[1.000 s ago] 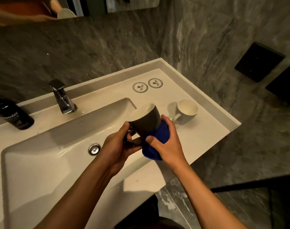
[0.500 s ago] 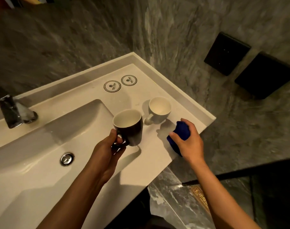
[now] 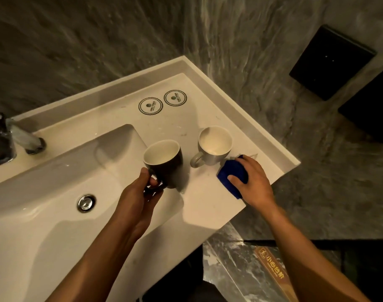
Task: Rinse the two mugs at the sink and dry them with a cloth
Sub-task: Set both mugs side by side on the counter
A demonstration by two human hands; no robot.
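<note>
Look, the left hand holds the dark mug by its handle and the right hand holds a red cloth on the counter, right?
Almost. The cloth under the right hand is blue, not red, as the head view shows. The rest is right: the left hand holds the dark mug by its handle, and the cloth is on the counter.

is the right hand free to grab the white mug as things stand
Probably not at once: the right hand grips the blue cloth. The white mug stands just beside it, nothing between, so dropping the cloth would free it.

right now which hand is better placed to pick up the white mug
Right. The right hand rests on the blue cloth just beside the white mug; the left hand grips the dark mug by its handle.
</note>
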